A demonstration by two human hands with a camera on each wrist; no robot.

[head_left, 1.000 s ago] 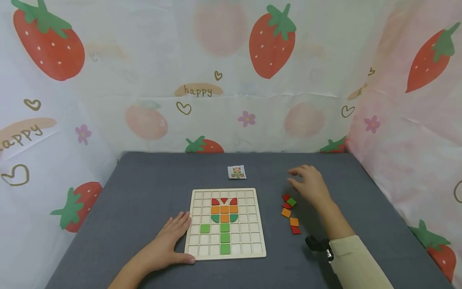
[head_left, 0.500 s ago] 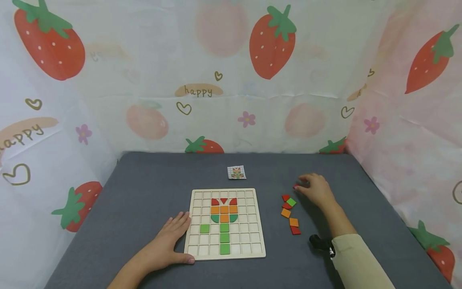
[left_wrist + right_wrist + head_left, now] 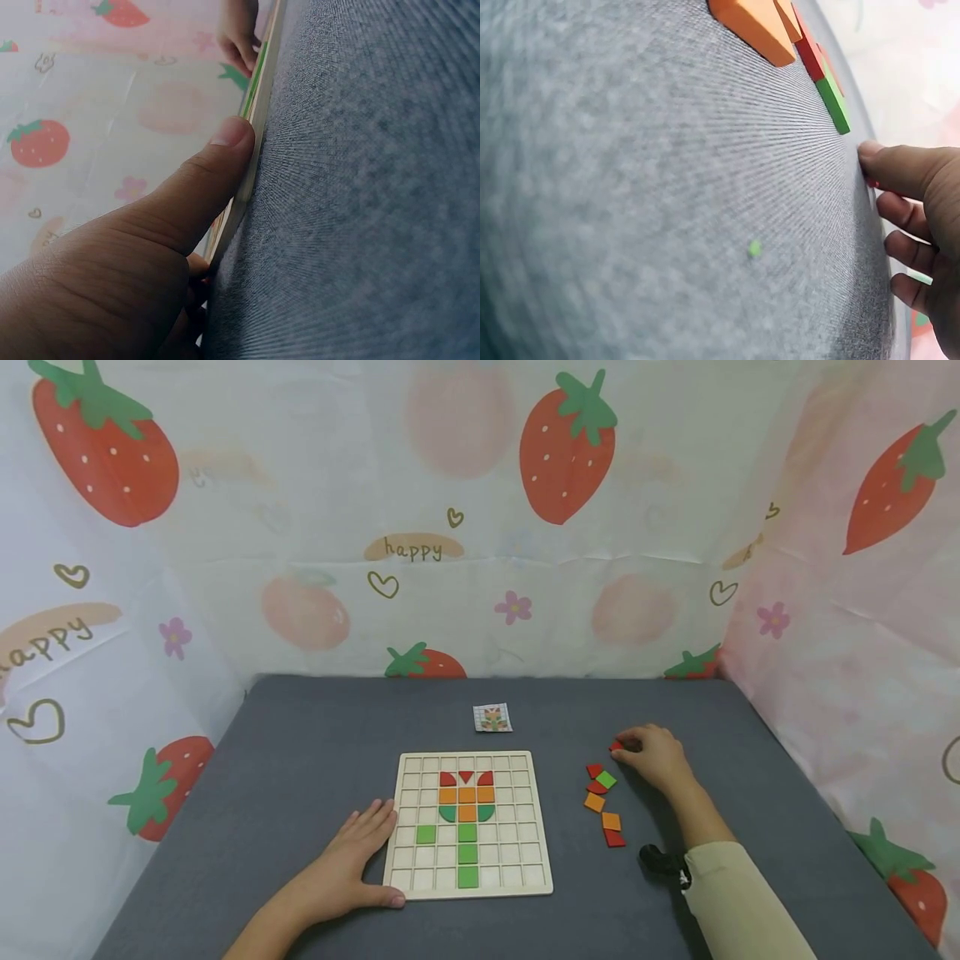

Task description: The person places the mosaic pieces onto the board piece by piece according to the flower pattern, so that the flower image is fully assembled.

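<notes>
A wooden grid board (image 3: 510, 877) lies on the table, bearing red, orange and green pieces in a flower shape, plus a lone light green square (image 3: 426, 834) left of the stem. My left hand (image 3: 341, 864) rests at its left edge, fingers and thumb spread, the thumb (image 3: 202, 172) against the board's side in the left wrist view. Right of the loose pieces, my right hand (image 3: 658, 758) pinches a small red piece (image 3: 616, 747) between thumb and fingers at the table surface. In the right wrist view the hand (image 3: 930, 202) mostly hides that piece.
Several loose pieces lie in a rough line right of the board, among them a green one (image 3: 606, 779), an orange one (image 3: 595, 802) and a red one (image 3: 614, 838). A small printed card (image 3: 492, 718) lies behind the board. Patterned cloth hangs around the table (image 3: 322, 727).
My right hand has lowered and moved slightly right, and a red piece now shows at its fingertips. My left hand and the board have stayed in place.
</notes>
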